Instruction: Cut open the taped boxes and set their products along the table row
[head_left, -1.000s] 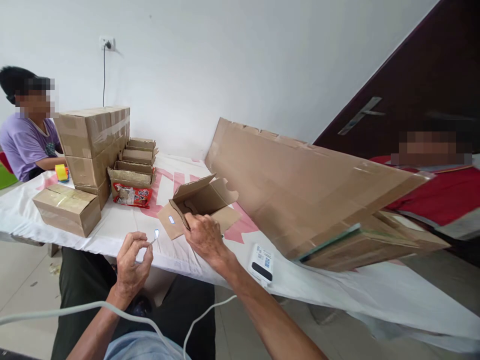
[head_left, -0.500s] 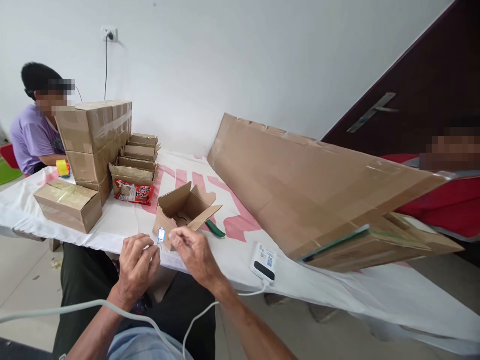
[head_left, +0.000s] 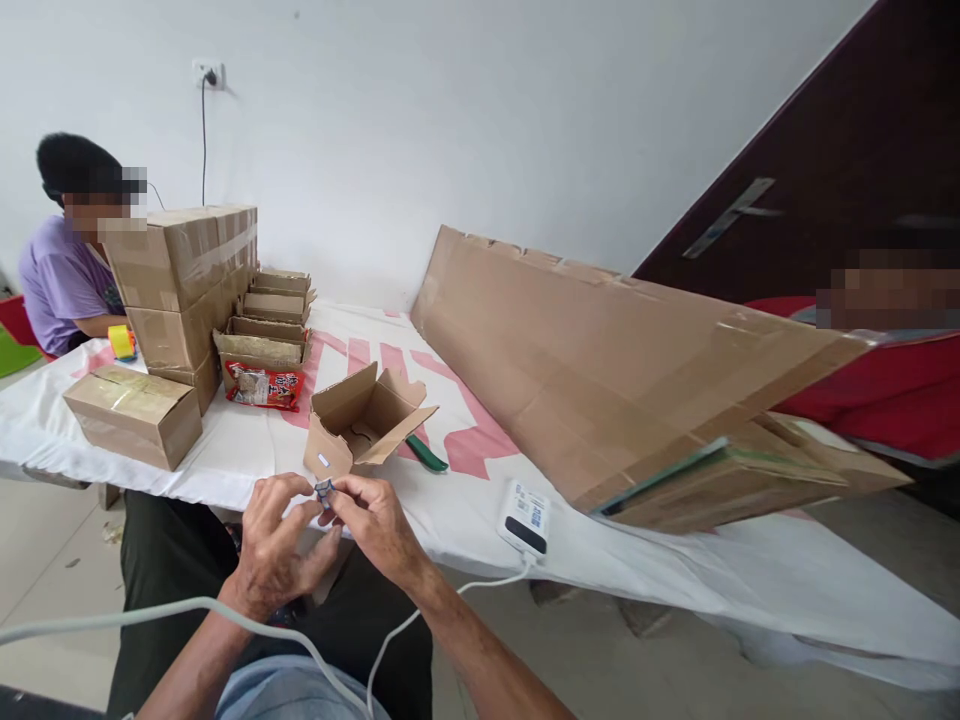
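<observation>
Between my hands is a small blue-and-white scrap (head_left: 324, 490) that looks like sticker backing. My right hand (head_left: 379, 530) is closed, pinching it between thumb and forefinger. My left hand (head_left: 274, 545) has its fingers apart and slightly bent, the forefinger tip close to the scrap's left edge; whether it touches, I cannot tell. Just beyond them stands a cardboard box (head_left: 330, 447) with raised flaps, open at the top. A small white label (head_left: 323, 460) shows on its near side. Behind the box's right side lies a green-handled tool (head_left: 427, 455), partly hidden.
Closed boxes (head_left: 195, 250) are stacked at left, with one box (head_left: 131, 415) before them. Several open boxes (head_left: 262, 340) stand in a row behind a red packet (head_left: 262, 387). A large cardboard sheet (head_left: 585, 350), a white device (head_left: 525, 518) with a cable, and a person (head_left: 64, 270) are nearby.
The blue-bordered piece hung between my hands; now my right hand pinches a crumpled blue-and-white scrap. The left fingers have spread apart. A small white label now shows on the box's near side.
</observation>
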